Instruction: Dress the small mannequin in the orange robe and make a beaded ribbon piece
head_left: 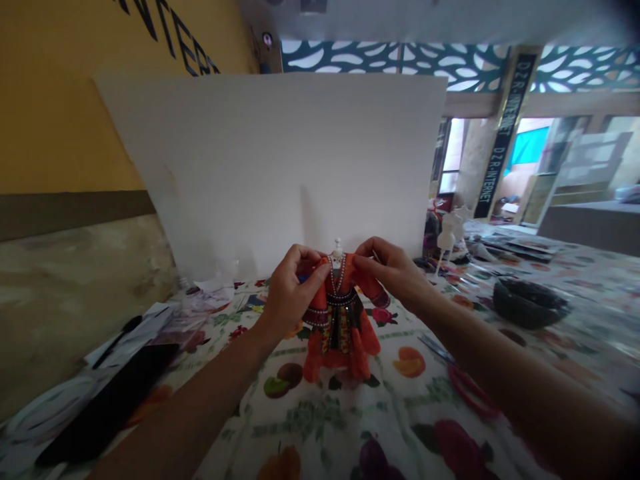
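We pinch the shoulders of an orange embroidered doll dress [341, 327], our left hand [293, 293] and right hand [389, 267] both grasping its cloth, as it stands on a small white stand [337, 257] atop a fruit-print tablecloth [320, 427], before a white board [270, 167], red-handled scissors [470, 393] nearby.

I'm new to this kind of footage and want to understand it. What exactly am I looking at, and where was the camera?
There's no machine here. This single picture comes from a camera worn on a person's head, looking forward and down, so the bare arms are the wearer's own. Their left hand and right hand pinch the top of a small orange embroidered dress, which sits on a white miniature dress form. It stands on a fruit-print tablecloth in front of a white board. Farther right lie a dark bowl and red-handled scissors.
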`<state>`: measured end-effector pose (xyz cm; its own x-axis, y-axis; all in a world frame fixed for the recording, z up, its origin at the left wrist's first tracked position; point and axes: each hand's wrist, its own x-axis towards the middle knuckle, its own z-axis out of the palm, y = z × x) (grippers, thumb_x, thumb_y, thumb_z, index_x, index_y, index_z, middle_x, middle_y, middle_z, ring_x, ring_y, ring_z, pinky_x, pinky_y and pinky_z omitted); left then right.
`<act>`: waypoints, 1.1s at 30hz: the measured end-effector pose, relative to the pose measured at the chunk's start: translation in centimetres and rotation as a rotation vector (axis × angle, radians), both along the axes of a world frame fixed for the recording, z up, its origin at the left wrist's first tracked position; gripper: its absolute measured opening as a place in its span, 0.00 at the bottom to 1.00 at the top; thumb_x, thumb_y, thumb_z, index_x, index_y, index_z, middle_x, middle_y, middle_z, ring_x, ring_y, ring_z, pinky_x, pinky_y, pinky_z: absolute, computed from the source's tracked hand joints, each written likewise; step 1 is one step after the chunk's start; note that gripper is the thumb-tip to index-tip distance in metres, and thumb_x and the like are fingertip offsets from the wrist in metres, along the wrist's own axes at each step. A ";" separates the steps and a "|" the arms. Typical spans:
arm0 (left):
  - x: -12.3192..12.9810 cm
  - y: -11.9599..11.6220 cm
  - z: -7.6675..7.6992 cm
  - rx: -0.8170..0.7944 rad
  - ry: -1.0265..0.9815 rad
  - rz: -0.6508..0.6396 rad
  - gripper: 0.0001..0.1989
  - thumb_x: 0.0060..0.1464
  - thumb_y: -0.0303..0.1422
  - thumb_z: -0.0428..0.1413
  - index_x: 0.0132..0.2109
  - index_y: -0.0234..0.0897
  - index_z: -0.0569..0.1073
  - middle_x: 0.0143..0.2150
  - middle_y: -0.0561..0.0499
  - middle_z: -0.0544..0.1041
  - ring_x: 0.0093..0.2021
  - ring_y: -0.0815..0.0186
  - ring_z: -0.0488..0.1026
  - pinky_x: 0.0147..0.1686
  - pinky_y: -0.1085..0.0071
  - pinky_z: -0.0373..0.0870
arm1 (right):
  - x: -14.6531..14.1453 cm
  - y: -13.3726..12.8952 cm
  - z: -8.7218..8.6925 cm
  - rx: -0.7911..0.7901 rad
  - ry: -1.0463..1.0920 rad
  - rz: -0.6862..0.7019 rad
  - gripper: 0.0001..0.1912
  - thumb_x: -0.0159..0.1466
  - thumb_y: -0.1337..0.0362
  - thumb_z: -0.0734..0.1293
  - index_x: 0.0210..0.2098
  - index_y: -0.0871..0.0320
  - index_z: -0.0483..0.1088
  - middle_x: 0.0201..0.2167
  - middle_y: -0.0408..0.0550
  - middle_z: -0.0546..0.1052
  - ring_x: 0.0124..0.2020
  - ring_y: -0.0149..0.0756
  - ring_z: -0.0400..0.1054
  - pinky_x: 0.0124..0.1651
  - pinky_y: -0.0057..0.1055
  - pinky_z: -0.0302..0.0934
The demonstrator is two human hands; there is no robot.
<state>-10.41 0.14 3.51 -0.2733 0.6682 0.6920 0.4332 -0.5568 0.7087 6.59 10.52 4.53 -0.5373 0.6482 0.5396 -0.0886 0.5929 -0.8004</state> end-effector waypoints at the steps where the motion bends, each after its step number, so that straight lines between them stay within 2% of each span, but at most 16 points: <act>1: 0.1 0.1 -0.1 0.000 -0.012 -0.001 0.09 0.56 0.33 0.62 0.40 0.38 0.68 0.42 0.50 0.77 0.42 0.66 0.76 0.46 0.67 0.71 | 0.0 -0.1 0.0 -0.004 -0.001 0.003 0.11 0.63 0.55 0.68 0.33 0.56 0.68 0.26 0.42 0.72 0.24 0.29 0.64 0.26 0.29 0.57; 4: 0.2 0.3 -0.3 0.012 -0.048 -0.008 0.13 0.56 0.33 0.62 0.44 0.39 0.67 0.42 0.50 0.76 0.41 0.66 0.76 0.44 0.67 0.72 | 0.1 -0.7 0.4 -0.033 -0.026 -0.004 0.16 0.61 0.50 0.70 0.34 0.56 0.66 0.25 0.41 0.72 0.23 0.29 0.63 0.24 0.29 0.55; 7: 0.2 0.6 -0.5 0.026 -0.040 0.019 0.15 0.54 0.33 0.63 0.47 0.39 0.68 0.44 0.50 0.76 0.43 0.66 0.76 0.47 0.66 0.72 | 0.0 -1.5 0.7 -0.050 -0.073 -0.062 0.20 0.57 0.50 0.74 0.36 0.56 0.65 0.26 0.41 0.72 0.22 0.28 0.62 0.23 0.28 0.55; 11: 0.2 0.7 -0.4 -0.057 -0.037 -0.007 0.14 0.55 0.36 0.62 0.48 0.38 0.71 0.45 0.48 0.77 0.43 0.65 0.75 0.47 0.66 0.73 | -0.4 -1.5 0.4 0.028 -0.086 -0.133 0.21 0.55 0.54 0.75 0.39 0.56 0.65 0.32 0.42 0.72 0.23 0.27 0.61 0.25 0.28 0.57; 16: 0.1 0.6 -0.4 -0.117 -0.039 -0.076 0.14 0.58 0.38 0.61 0.49 0.38 0.73 0.44 0.48 0.78 0.43 0.64 0.75 0.45 0.68 0.73 | -0.7 -0.4 -0.6 0.107 -0.044 -0.102 0.24 0.56 0.53 0.74 0.45 0.56 0.65 0.40 0.46 0.72 0.26 0.27 0.61 0.28 0.30 0.58; 23: -0.5 1.0 -1.1 -0.111 0.064 -0.127 0.20 0.57 0.36 0.62 0.55 0.40 0.69 0.52 0.47 0.76 0.52 0.61 0.73 0.54 0.64 0.70 | -0.6 -0.3 -0.4 0.111 -0.064 -0.077 0.23 0.57 0.51 0.74 0.44 0.57 0.66 0.38 0.44 0.72 0.28 0.28 0.63 0.30 0.30 0.60; 29: -0.7 1.4 -1.6 -0.095 0.188 -0.016 0.24 0.55 0.36 0.63 0.58 0.42 0.66 0.53 0.47 0.75 0.52 0.60 0.73 0.55 0.62 0.68 | -0.8 -0.4 -0.3 0.098 -0.090 -0.063 0.21 0.57 0.52 0.74 0.42 0.56 0.66 0.34 0.42 0.72 0.27 0.29 0.63 0.28 0.30 0.59; 33: -0.4 1.5 -1.6 -0.089 0.195 0.016 0.24 0.55 0.36 0.63 0.57 0.42 0.67 0.52 0.48 0.75 0.50 0.60 0.73 0.53 0.63 0.69 | -0.9 -0.4 -0.2 0.081 -0.104 -0.048 0.21 0.57 0.51 0.74 0.42 0.54 0.65 0.32 0.42 0.72 0.26 0.30 0.64 0.27 0.30 0.59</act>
